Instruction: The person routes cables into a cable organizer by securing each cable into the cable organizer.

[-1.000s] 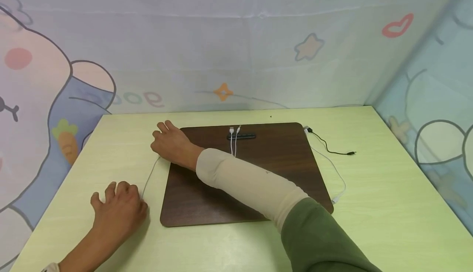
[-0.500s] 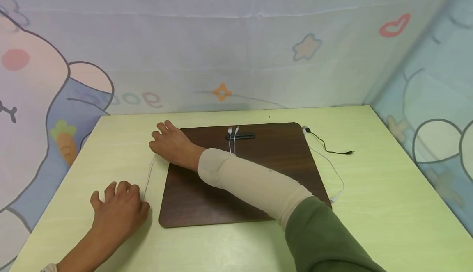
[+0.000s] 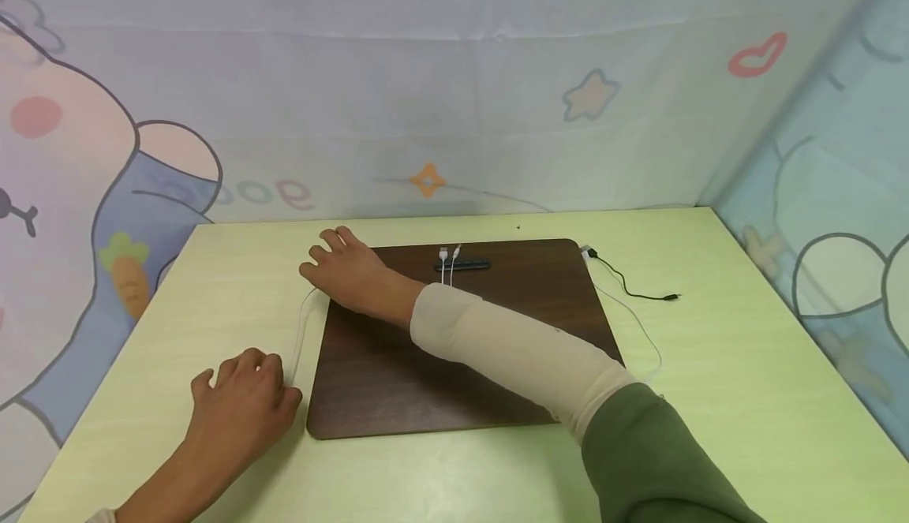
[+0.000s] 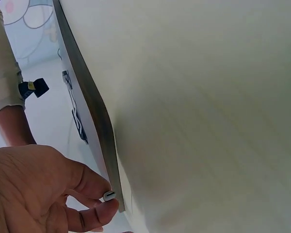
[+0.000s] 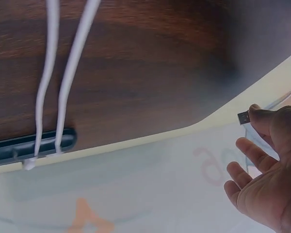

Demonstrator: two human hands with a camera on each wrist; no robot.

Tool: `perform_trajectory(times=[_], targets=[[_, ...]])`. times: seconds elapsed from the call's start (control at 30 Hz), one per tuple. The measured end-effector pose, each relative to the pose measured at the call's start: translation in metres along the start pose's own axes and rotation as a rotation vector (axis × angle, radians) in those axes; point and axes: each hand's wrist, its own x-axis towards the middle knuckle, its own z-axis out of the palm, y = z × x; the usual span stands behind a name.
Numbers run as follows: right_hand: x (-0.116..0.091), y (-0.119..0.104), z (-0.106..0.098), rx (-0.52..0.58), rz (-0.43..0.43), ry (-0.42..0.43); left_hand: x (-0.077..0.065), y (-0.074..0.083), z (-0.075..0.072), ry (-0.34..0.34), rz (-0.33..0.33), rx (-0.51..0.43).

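Observation:
A thin white USB cable (image 3: 299,334) runs between my two hands along the left side of a dark brown wooden board (image 3: 383,381). My left hand (image 3: 248,406), near the board's front left corner, pinches the cable's small connector (image 4: 109,195) between thumb and finger. Over the far left corner, my right hand (image 3: 349,277) grips the other end, and its USB plug (image 5: 243,118) sticks out past the thumb. Two white cables (image 5: 51,73) lie across a black cable holder (image 5: 19,146) at the board's far edge. My right forearm hides part of them in the head view.
Beyond the board's far right corner lies a short black cable (image 3: 625,280). Another white cable (image 3: 645,327) curves along the board's right side, partly hidden by the sleeve. The pale table (image 3: 767,397) meets a printed cloth backdrop (image 3: 511,136) at the back.
Both hands have shifted a little to the right, carrying the white cable nearer the board. The right hand now sits further over the far left corner. The other cables stay put.

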Motion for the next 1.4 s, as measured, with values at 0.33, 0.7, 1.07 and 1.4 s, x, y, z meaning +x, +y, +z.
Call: perform_trajectory(times=[0.33,0.7,1.07,1.4], targets=[[-0.013,0.018,0.004,0.035,0.031,0.014,0.002,0.014,-0.002,0.037,0.029,-0.011],[-0.03,0.035,0.011,0.063,0.044,0.029,0.007,0.028,0.0,0.045,0.092,-0.009],[-0.045,0.052,0.011,0.128,0.052,0.038,0.011,0.044,0.002,0.031,0.122,-0.033],[-0.054,0.064,0.02,0.217,0.063,0.013,0.015,0.057,0.001,-0.001,0.141,-0.041]])
